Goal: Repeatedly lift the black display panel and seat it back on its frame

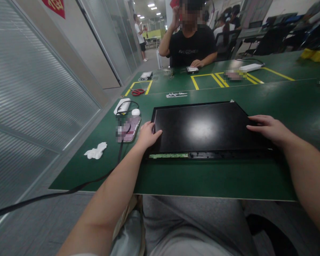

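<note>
A black flat display panel (202, 126) lies on the green table (202, 177) in front of me, with a thin green circuit strip (168, 155) showing along its near edge. My left hand (147, 136) grips the panel's left edge, thumb on top. On the right edge lies my right hand (268, 127), fingers laid over the top of the panel and curled at the side.
Left of the panel lie a phone (129, 129), a white power bank (122, 106) with a black cable, a small white round object (136, 112) and a crumpled white tissue (96, 151). Red scissors (137, 92) sit farther back. A person in a black shirt (193, 46) sits across the table.
</note>
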The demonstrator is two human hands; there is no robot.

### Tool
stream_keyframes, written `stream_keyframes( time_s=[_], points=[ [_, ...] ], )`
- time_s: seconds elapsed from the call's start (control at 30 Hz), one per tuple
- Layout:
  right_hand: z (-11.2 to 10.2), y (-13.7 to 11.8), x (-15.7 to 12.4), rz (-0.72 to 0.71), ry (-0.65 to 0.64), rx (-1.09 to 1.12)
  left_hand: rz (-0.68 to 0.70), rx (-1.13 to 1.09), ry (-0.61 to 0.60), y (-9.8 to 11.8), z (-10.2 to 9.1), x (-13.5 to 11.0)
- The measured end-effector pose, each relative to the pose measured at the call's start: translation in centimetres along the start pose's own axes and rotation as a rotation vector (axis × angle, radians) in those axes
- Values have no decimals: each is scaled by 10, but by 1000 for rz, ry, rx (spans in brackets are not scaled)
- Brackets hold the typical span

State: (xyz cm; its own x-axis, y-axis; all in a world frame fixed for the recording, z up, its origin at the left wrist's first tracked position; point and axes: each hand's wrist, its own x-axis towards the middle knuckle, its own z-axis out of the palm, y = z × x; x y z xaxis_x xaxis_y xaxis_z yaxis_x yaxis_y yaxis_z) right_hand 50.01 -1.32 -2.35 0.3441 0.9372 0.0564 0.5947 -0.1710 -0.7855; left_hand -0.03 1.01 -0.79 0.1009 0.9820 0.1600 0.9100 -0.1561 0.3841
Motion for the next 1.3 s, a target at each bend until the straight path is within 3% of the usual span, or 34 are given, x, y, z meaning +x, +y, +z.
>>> stream_keyframes(
  time_s=[0.3,0.47,0.67,0.93,1.3],
  points=[
    [2,3,1,-15,17,-140,7,4,13,-1,2,0],
    [4,3,0,-98,-24,-194,18,-1,20,-2,2,1],
    [1,-5,-3,-130,-51,-161,29,-15,32,-4,3,1],
    [-5,-12,-12,45,-24,-72,36,3,10,-2,1,0],
    [-5,-19,-16,43,-23,-182,76,5,25,-3,-3,-1]
  ],
)
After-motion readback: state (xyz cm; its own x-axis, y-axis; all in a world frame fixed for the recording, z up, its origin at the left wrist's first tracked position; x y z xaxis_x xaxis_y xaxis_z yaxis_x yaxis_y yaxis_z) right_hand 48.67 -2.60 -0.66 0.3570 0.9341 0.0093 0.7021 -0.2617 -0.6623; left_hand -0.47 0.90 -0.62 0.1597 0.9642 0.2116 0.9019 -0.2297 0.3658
